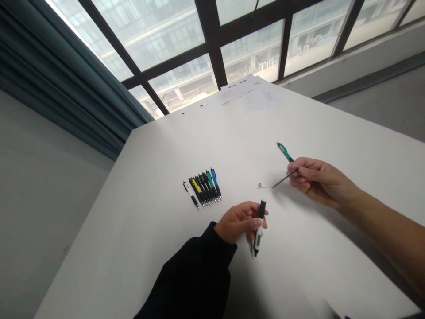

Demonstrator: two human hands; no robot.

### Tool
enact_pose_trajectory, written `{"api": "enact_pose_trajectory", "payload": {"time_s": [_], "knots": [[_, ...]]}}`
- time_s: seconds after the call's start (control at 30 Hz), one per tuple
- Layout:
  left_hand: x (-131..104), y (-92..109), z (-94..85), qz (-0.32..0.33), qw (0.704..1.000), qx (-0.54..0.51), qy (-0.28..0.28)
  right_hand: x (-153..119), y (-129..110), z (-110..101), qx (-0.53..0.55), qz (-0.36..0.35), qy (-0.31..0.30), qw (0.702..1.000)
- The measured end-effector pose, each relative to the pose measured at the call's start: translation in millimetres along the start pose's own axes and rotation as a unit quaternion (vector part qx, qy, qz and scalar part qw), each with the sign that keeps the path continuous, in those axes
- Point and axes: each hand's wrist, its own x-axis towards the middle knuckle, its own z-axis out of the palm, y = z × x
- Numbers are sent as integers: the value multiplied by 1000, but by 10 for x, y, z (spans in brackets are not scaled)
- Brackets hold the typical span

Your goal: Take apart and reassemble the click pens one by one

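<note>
My left hand (241, 221), its arm in a black sleeve, is closed around a white and black pen barrel (258, 237) at lower centre. To the right, the fingers of my right hand (314, 179) pinch a thin dark rod (283, 180) that points down and left. A green pen (284, 151) reaches out from behind those fingers; they hide its lower end, and I cannot tell whether it is gripped. A tiny pale and dark piece (260, 185) lies on the table between my hands.
Several pens (202, 188), white, yellow, black, green and blue, lie side by side on the white table (133, 221), left of my hands. Printed papers (247, 94) rest at its far edge, near two small scraps. Windows and a blue curtain (76, 75) stand beyond.
</note>
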Motion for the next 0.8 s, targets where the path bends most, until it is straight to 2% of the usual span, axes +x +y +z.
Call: {"api": "enact_pose_trajectory", "payload": {"time_s": [0.1, 0.23, 0.47, 0.8], "knots": [[-17, 10, 6, -11, 1000, 23, -12, 10, 22, 5, -8, 1, 11, 1000], [-36, 29, 29, -10, 998, 54, -19, 13, 48, 19, -36, 20, -6, 999], [-34, 38, 46, -6, 998, 61, -17, 12, 26, 37, 6, 27, -10, 1000], [-26, 29, 41, -6, 998, 68, -17, 27, 38, 37, 5, 23, -8, 1000]]}}
